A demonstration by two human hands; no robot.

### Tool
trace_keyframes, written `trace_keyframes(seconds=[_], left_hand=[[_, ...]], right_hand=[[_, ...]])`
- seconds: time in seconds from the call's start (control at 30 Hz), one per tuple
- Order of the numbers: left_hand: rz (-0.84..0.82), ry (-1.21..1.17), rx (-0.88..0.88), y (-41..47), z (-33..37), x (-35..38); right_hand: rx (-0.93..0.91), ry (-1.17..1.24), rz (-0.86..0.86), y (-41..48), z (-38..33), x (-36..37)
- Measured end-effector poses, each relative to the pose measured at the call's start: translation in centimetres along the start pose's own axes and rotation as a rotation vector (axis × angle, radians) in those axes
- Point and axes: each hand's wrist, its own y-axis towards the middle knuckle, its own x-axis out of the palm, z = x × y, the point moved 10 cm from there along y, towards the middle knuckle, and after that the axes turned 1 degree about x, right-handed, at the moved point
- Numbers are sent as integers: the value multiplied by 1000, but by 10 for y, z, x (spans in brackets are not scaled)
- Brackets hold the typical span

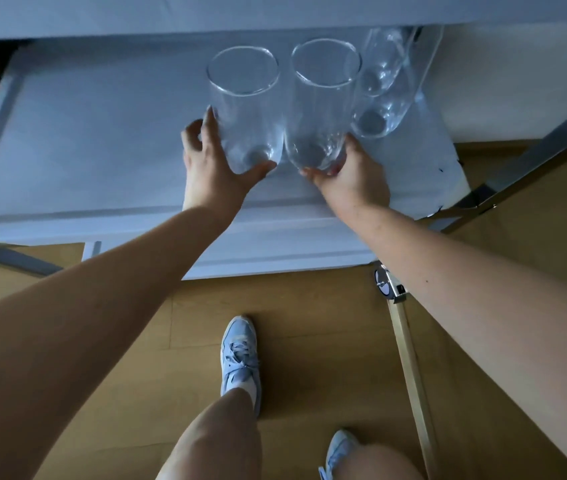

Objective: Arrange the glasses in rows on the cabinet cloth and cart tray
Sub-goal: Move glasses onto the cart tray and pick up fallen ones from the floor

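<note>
Two tall clear glasses stand upright side by side on the white cart tray (67, 133). My left hand (212, 164) grips the base of the left glass (245, 102), thumb in front and fingers behind. My right hand (351, 174) grips the base of the right glass (320, 98). Further clear glasses (382, 81) stand close together at the tray's back right, just right of the glass in my right hand; their tops pass under the shelf above.
A white cloth-covered shelf (275, 12) overhangs the tray's back. A lower white shelf (275, 251) shows beneath the tray. The cart's metal frame (531, 161) runs at the right, with a caster (387, 282) below. My feet in blue shoes (240, 355) stand on the wooden floor.
</note>
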Motion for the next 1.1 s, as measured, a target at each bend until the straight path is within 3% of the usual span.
trace_keyframes(seconds=[0.1, 0.43, 0.67, 0.87, 1.1], left_hand=[[12, -35, -17, 23, 1, 4], [98, -49, -59, 91, -5, 18], [125, -286, -154, 112, -20, 34], [180, -205, -153, 106, -31, 44], [109, -135, -156, 108, -29, 47]], right_hand=[[36, -48, -20, 22, -6, 1], [138, 373, 17, 77, -25, 34], [254, 423, 6, 95, -23, 38], [129, 126, 26, 97, -34, 21], [82, 5, 74, 103, -31, 22]])
